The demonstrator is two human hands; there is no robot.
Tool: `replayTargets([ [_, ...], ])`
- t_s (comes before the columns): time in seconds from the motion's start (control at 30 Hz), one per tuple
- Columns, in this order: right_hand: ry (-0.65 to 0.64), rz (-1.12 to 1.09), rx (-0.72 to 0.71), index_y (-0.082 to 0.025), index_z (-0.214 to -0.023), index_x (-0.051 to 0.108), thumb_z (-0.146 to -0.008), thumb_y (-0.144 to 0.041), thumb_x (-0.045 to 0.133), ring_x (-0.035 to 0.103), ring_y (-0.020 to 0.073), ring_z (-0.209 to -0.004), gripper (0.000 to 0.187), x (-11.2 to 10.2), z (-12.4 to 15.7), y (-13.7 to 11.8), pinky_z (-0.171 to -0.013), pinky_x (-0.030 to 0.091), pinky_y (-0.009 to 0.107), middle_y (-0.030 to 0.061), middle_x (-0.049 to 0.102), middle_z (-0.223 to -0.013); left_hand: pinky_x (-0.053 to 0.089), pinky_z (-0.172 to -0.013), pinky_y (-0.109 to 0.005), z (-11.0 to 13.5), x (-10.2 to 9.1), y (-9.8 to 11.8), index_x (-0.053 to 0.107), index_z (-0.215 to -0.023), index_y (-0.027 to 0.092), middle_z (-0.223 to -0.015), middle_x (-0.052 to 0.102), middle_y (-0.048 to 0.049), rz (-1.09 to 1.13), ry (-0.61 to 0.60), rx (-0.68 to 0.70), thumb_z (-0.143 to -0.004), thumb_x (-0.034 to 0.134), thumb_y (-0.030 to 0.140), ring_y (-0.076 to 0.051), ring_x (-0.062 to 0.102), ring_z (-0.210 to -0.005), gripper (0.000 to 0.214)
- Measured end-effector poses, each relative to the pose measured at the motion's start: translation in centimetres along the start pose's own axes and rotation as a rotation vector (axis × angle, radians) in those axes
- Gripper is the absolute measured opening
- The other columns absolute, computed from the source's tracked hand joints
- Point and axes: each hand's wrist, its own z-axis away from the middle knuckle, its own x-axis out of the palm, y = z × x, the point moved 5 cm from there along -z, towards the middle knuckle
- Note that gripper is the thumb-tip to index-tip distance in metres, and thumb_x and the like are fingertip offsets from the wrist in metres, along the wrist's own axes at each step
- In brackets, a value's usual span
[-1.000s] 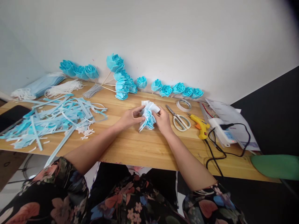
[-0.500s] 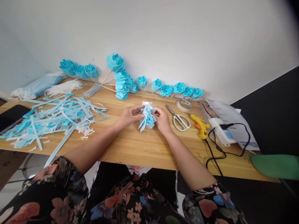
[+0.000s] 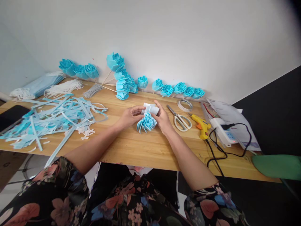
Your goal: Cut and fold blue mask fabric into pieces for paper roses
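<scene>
Both hands meet at the middle of the wooden table [image 3: 141,150] around a gathered bundle of blue and white pleated material [image 3: 147,121]. My left hand [image 3: 129,116] pinches the bundle's white upper end from the left. My right hand [image 3: 162,118] grips it from the right, with the forefinger stretched out over the white top. The blue pleats fan out downward below the fingers.
Finished blue flowers [image 3: 175,89] line the wall. A heap of blue and white strips [image 3: 51,116] covers the left side. Scissors [image 3: 180,119], a tape roll [image 3: 185,105], a yellow glue gun [image 3: 201,125] and a power strip [image 3: 225,135] with black cables lie at right. A green seat [image 3: 277,166] stands beyond the table's right end.
The bundle has been turned and squeezed tighter: its white end now points up and the blue pleats hang down. My right forefinger has lifted over the top.
</scene>
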Motion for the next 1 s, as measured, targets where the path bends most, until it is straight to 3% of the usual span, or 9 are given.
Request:
replayTargets([
  [0.1,0.019,0.023,-0.021,-0.020,-0.132,0.058,-0.068,-0.052,0.079,0.071,0.0258,-0.101,0.074,-0.2,-0.1,-0.2,-0.088,0.057,0.038,0.0107,0.072,-0.118,0.049,-0.102,-0.043,0.0,-0.3,0.3,0.064,-0.120,0.013,-0.118,0.071,-0.0144,-0.150,0.027,0.059,-0.070,0.080,0.035,-0.025,0.067,-0.109,0.057],
  [0.23,0.072,0.015,-0.020,-0.018,-0.119,0.064,-0.068,-0.051,0.077,0.071,0.0264,-0.099,0.062,-0.5,0.0,-0.3,-0.088,0.056,0.039,0.0109,0.074,-0.113,0.044,-0.110,-0.044,0.6,-0.3,2.3,0.058,-0.134,0.016,-0.135,0.062,-0.0140,-0.577,0.082,0.301,-0.077,0.067,0.020,-0.026,0.059,-0.122,0.057],
  [0.33,0.092,0.030,-0.057,-0.017,-0.114,0.067,-0.069,-0.050,0.076,0.070,0.0265,-0.100,0.056,-0.6,0.0,-0.5,-0.091,0.055,0.040,0.0109,0.074,-0.113,0.036,-0.116,-0.047,1.3,0.8,3.6,0.051,-0.142,0.021,-0.143,0.057,-0.0110,-0.788,-0.039,0.513,-0.078,0.058,0.008,-0.027,0.050,-0.135,0.066],
  [0.43,0.083,0.067,-0.114,-0.018,-0.111,0.068,-0.072,-0.048,0.074,0.069,0.0262,-0.103,0.050,-0.5,0.2,-0.9,-0.094,0.053,0.039,0.0103,0.073,-0.117,0.034,-0.118,-0.048,1.9,1.7,4.0,0.045,-0.147,0.024,-0.150,0.051,-0.0104,-0.879,-0.146,0.638,-0.075,0.052,0.001,-0.026,0.045,-0.140,0.076],
  [0.67,0.064,0.177,-0.164,-0.020,-0.116,0.069,-0.078,-0.038,0.066,0.068,0.0224,-0.089,0.042,-0.1,0.7,-1.6,-0.083,0.054,0.035,0.0068,0.075,-0.105,0.036,-0.116,-0.049,2.7,3.1,4.4,0.051,-0.142,0.024,-0.142,0.058,-0.0101,-0.989,-0.189,0.728,-0.077,0.052,0.001,-0.027,0.049,-0.135,0.069],
  [1.0,0.098,0.206,-0.211,-0.023,-0.123,0.066,-0.075,-0.025,0.067,0.066,0.0231,-0.099,0.048,-0.3,1.1,-2.2,-0.094,0.050,0.039,0.0052,0.073,-0.115,0.043,-0.107,-0.049,2.9,3.5,4.7,0.060,-0.134,0.025,-0.124,0.070,-0.0081,-1.020,-0.164,0.802,-0.084,0.060,0.011,-0.027,0.057,-0.123,0.052],
])
